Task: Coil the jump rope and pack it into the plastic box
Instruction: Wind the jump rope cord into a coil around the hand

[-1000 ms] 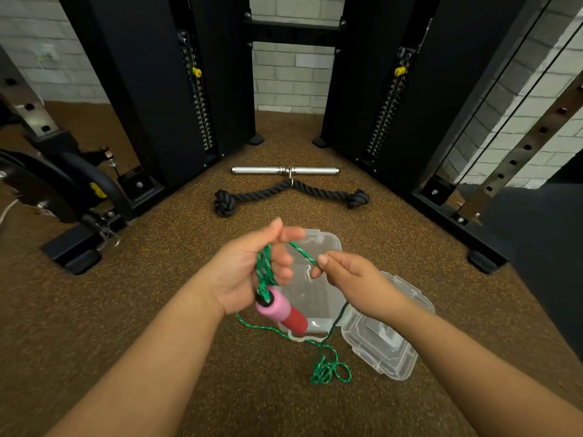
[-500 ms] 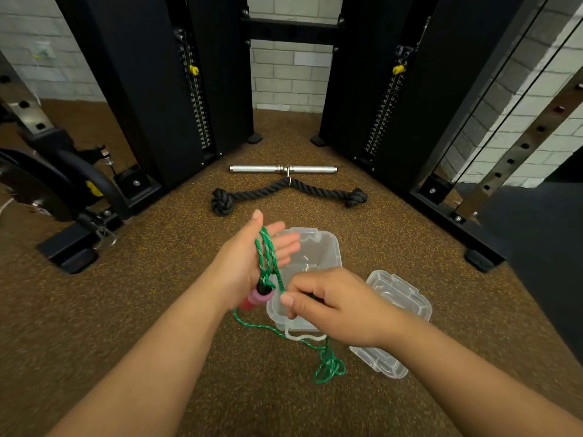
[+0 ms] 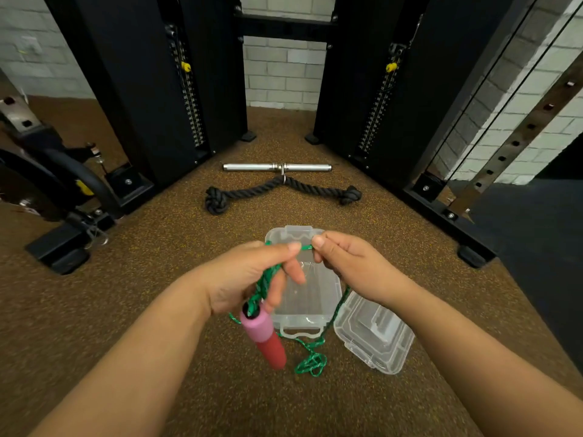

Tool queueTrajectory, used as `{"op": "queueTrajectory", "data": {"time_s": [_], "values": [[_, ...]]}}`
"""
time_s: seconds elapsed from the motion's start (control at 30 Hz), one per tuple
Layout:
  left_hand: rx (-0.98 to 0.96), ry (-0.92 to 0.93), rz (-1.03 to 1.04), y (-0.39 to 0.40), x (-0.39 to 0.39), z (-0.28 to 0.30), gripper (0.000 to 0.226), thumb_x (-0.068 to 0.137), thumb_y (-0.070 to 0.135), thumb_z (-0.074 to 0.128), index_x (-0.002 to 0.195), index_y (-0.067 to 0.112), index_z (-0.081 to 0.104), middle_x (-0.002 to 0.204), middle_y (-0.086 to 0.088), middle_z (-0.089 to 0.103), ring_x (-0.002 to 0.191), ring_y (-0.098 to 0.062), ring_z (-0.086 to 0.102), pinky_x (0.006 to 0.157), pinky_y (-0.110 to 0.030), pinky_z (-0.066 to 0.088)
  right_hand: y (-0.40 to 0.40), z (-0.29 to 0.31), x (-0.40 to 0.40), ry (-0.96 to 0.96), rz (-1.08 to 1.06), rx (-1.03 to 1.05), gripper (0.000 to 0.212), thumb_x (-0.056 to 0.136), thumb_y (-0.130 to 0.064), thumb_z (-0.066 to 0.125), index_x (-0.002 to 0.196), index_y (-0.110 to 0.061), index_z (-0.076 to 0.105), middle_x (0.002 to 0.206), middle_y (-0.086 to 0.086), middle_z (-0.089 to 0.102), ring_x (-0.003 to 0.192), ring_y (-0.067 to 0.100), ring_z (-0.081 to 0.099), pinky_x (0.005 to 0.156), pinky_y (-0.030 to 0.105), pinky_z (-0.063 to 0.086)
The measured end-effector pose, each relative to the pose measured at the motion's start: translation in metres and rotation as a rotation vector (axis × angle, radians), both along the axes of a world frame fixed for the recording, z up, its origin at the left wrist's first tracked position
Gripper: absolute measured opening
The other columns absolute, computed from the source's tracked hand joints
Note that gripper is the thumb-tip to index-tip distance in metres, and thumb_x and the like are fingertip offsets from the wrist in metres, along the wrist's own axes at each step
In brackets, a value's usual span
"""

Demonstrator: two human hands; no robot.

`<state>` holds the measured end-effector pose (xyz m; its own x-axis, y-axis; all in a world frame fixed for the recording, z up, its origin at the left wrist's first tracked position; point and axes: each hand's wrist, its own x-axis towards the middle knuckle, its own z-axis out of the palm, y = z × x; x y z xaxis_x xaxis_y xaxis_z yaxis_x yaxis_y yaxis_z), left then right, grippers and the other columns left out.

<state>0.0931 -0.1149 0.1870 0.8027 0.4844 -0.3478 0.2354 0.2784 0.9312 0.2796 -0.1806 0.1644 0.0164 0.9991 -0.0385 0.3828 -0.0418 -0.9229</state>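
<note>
Jump rope point(image 3: 268, 280) loops sit bunched in the left hand point(image 3: 249, 279), which is closed around them, with the thumb pressing down on top. A pink and red handle point(image 3: 265, 337) hangs down from that bunch. The right hand point(image 3: 350, 268) pinches the green cord just beside the left thumb, so a short bit of cord runs tight between the two hands. From the right hand the cord drops down past the side of the box to the floor point(image 3: 157, 263), where it ends in a small loose tangle point(image 3: 310, 364).

Only part of the job looks done. A few loops are made and held. The cord on the floor is not yet wound up. I can see just one handle; the other one is hidden or out of sight, so I cannot tell where it is.

Right under the hands, the clear plastic box point(image 3: 310, 298) sits open on the floor. Nothing is in it yet. Its lid point(image 3: 373, 339) lies on the floor touching the box's right side.

What seems left: wind the rest of the cord, put the whole bundle in the box, and maybe snap the lid on.

Farther off, a black knotted rope point(image 3: 280, 192) and a silver bar point(image 3: 277, 167) lie by the gym machine.
</note>
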Motion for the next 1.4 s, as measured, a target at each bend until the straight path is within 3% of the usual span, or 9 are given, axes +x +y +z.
{"op": "queueTrajectory", "data": {"time_s": [0.2, 0.6, 0.77, 0.9, 0.97, 1.07, 1.23, 1.33, 1.4], "values": [[-0.137, -0.192, 0.369, 0.022, -0.019, -0.012, 0.035, 0.083, 0.040, 0.052, 0.053, 0.020, 0.053, 0.034, 0.005, 0.041, 0.030, -0.010, 0.036, 0.039, -0.019, 0.034, -0.004, -0.004, 0.019, 0.383, 0.020, -0.268, 0.029, 0.101, -0.022, 0.039, 0.094, -0.016, 0.066, 0.060, -0.006, 0.039, 0.050, 0.008, 0.031, 0.051, 0.021, 0.031], [-0.283, -0.252, 0.705, 0.042, -0.034, -0.019, 0.040, 0.091, 0.038, 0.048, 0.054, 0.024, 0.046, 0.035, 0.009, 0.035, 0.031, -0.007, 0.033, 0.038, -0.017, 0.032, -0.016, 0.013, 0.046, -0.023, -0.009, -0.160, 0.029, 0.097, -0.036, 0.044, 0.085, -0.023, 0.066, 0.065, 0.006, 0.031, 0.052, 0.014, 0.029, 0.048, 0.016, 0.025], [-0.222, -0.220, 0.614, 0.035, -0.030, -0.013, 0.043, 0.092, 0.038, 0.046, 0.052, 0.023, 0.048, 0.036, 0.007, 0.037, 0.033, -0.008, 0.034, 0.039, -0.018, 0.032, -0.013, 0.012, 0.059, 0.120, -0.151, -0.150, 0.034, 0.098, -0.038, 0.042, 0.071, -0.024, 0.058, 0.053, -0.010, 0.033, 0.044, 0.007, 0.025, 0.040, 0.016, 0.025], [-0.123, -0.122, 0.367, 0.023, -0.023, -0.007, 0.038, 0.085, 0.041, 0.051, 0.054, 0.020, 0.055, 0.040, 0.002, 0.043, 0.037, -0.014, 0.040, 0.042, -0.020, 0.039, -0.013, -0.005, 0.064, -0.243, -0.151, -0.208, 0.026, 0.098, -0.035, 0.040, 0.101, -0.031, 0.066, 0.088, -0.004, 0.064, 0.081, 0.012, 0.058, 0.077, 0.034, 0.052], [-0.060, -0.036, 0.200, 0.014, -0.017, -0.005, 0.037, 0.085, 0.040, 0.051, 0.058, 0.017, 0.060, 0.043, -0.001, 0.050, 0.039, -0.017, 0.047, 0.046, -0.023, 0.044, -0.016, -0.013, 0.055, -0.315, -0.089, -0.238, 0.033, 0.100, -0.037, 0.035, 0.124, -0.032, 0.056, 0.127, -0.007, 0.059, 0.116, 0.011, 0.053, 0.104, 0.038, 0.042], [-0.045, 0.022, 0.057, 0.004, -0.008, -0.001, 0.037, 0.085, 0.039, 0.049, 0.062, 0.015, 0.064, 0.045, -0.004, 0.058, 0.039, -0.017, 0.053, 0.048, -0.023, 0.046, -0.016, -0.014, 0.023, -0.132, 0.002, -0.192, 0.036, 0.101, -0.037, 0.032, 0.130, -0.035, 0.052, 0.135, -0.018, 0.053, 0.125, 0.000, 0.047, 0.108, 0.024, 0.031], [-0.096, -0.008, 0.008, 0.000, -0.005, 0.003, 0.038, 0.084, 0.040, 0.049, 0.063, 0.013, 0.067, 0.045, -0.006, 0.061, 0.039, -0.017, 0.057, 0.049, -0.022, 0.048, -0.015, -0.012, -0.013, 0.129, 0.170, -0.194, 0.036, 0.101, -0.037, 0.032, 0.114, -0.029, 0.065, 0.121, -0.018, 0.063, 0.118, -0.008, 0.052, 0.105, 0.011, 0.032], [-0.151, -0.041, 0.050, 0.003, -0.012, 0.002, 0.038, 0.083, 0.039, 0.049, 0.062, 0.013, 0.068, 0.043, -0.008, 0.060, 0.037, -0.018, 0.057, 0.045, -0.021, 0.046, -0.016, -0.006, -0.007, 0.165, 0.202, -0.176, 0.035, 0.099, -0.033, 0.039, 0.086, -0.018, 0.067, 0.081, 0.004, 0.068, 0.083, 0.013, 0.064, 0.092, 0.032, 0.045], [-0.168, -0.033, 0.055, 0.004, -0.017, 0.001, 0.038, 0.082, 0.040, 0.050, 0.065, 0.012, 0.070, 0.044, -0.008, 0.060, 0.037, -0.018, 0.057, 0.043, -0.021, 0.046, -0.014, -0.002, 0.003, 0.187, 0.134, -0.149, 0.030, 0.098, -0.028, 0.043, 0.077, -0.019, 0.062, 0.061, -0.004, 0.057, 0.065, 0.015, 0.058, 0.085, 0.041, 0.048]]}}
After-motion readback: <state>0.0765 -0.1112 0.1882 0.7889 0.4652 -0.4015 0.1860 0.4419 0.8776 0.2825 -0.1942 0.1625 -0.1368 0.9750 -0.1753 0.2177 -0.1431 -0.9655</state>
